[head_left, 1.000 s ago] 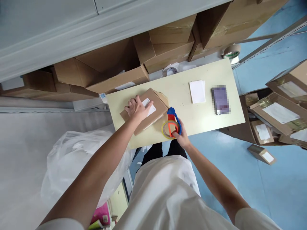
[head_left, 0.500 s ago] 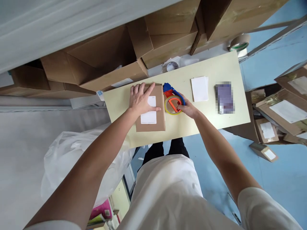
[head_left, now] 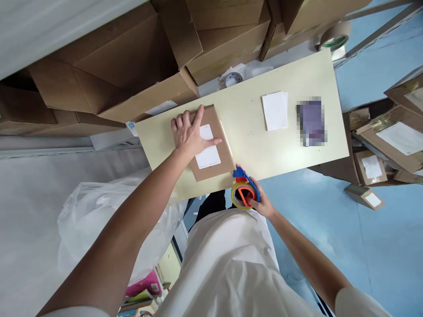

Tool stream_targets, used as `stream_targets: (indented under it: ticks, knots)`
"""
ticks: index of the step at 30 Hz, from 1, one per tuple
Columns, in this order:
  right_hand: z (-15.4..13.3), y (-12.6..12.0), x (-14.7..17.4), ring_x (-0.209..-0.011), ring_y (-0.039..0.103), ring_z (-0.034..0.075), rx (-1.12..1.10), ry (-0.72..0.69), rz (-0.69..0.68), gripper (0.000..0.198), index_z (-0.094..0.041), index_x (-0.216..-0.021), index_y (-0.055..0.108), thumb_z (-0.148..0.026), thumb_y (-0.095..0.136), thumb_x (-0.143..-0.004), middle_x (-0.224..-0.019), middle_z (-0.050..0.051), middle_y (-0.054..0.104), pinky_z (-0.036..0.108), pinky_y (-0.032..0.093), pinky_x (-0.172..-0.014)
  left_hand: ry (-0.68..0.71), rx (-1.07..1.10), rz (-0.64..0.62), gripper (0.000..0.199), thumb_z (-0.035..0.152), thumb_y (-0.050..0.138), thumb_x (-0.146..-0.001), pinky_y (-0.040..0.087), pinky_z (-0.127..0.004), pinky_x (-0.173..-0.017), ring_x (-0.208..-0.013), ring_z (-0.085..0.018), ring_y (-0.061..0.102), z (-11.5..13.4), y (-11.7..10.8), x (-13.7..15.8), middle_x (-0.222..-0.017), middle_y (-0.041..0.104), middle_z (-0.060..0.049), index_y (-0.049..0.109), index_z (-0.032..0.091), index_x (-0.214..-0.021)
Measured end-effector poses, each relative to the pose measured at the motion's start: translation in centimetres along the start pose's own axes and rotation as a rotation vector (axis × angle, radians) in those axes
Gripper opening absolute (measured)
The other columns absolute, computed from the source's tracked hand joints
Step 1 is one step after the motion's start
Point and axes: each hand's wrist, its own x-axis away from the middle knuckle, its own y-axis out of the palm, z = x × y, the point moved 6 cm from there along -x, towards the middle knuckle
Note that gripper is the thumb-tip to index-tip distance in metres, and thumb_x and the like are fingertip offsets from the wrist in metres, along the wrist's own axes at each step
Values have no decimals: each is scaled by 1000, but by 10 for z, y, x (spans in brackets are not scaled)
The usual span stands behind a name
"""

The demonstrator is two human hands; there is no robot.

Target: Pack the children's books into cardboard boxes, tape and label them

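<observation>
A closed cardboard box (head_left: 223,158) with a white label (head_left: 209,159) lies slightly turned on the cream table. My left hand (head_left: 188,136) presses on its top with spread fingers, the thumb stretched across the label. My right hand (head_left: 262,200) is closed around a blue and red tape dispenser (head_left: 240,174) that carries a yellowish roll of clear tape. The dispenser's blue head is at the box's near right corner, beside the table's front edge. Whether tape is stuck to the box there I cannot tell.
White paper sheets (head_left: 275,111) and a blurred-out purple item (head_left: 312,122) lie on the table (head_left: 251,149). Large open cartons (head_left: 132,57) and tape rolls (head_left: 234,79) line the back. Labelled boxes (head_left: 401,136) are piled at right; a translucent plastic bag (head_left: 109,211) stands at left.
My right hand has brought the tape dispenser along the box's right side towards me, down to the near corner. The box has turned slightly under my left hand.
</observation>
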Motion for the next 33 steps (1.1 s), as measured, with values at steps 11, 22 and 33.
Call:
stream_targets:
  ticks: [11, 22, 33]
  knots:
    - [-144, -58, -168, -105, 56, 25, -33, 9, -140, 71, -27, -130, 48, -16, 65, -63, -116, 1, 64, 41, 47, -92, -199, 14, -14, 98, 68, 48, -74, 19, -61, -102, -138, -45, 10, -30, 5, 54, -154, 12, -22, 13, 16, -150]
    - [-117, -56, -159, -118, 54, 25, -251, 101, -212, 50, -30, -130, 50, -53, 53, -85, -129, 2, 60, 39, 48, -93, 32, 47, -9, 100, 65, 60, -69, 18, -55, -104, -128, -42, 30, 1, 4, 14, -142, 38, -16, 15, 25, -150]
    - [-53, -18, -70, -125, 50, 25, -273, 87, 31, 61, -27, -136, 43, -59, 45, -84, -137, 6, 53, 45, 41, -104, -117, 19, -52, 97, 65, 45, -77, 28, -57, -97, -124, -44, 37, -2, 10, 25, -134, 44, -22, 4, 18, -151]
